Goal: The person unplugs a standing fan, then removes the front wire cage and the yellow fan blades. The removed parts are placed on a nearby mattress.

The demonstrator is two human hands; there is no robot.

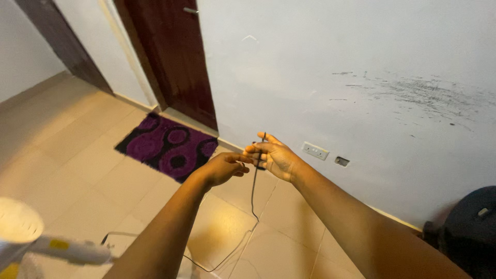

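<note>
At the lower left edge of the frame a white and yellow appliance [46,247] pokes in, blurred, too close to tell its kind. Just right of it a thin black cord [253,192] runs across the beige tiled floor [77,150] and rises to the middle of the frame. There the left hand [223,168] pinches the cord between closed fingertips, while the right hand [273,156], fingers half open, holds the cord's upper end against its palm; the end sticks up just above its fingers. The hands touch at the fingertips. Beyond, left of centre, lies a purple and black mat [168,145] before a dark wooden door [175,57]. A white wall socket [315,151] sits low on the scuffed wall [361,67], right of the hands.
</note>
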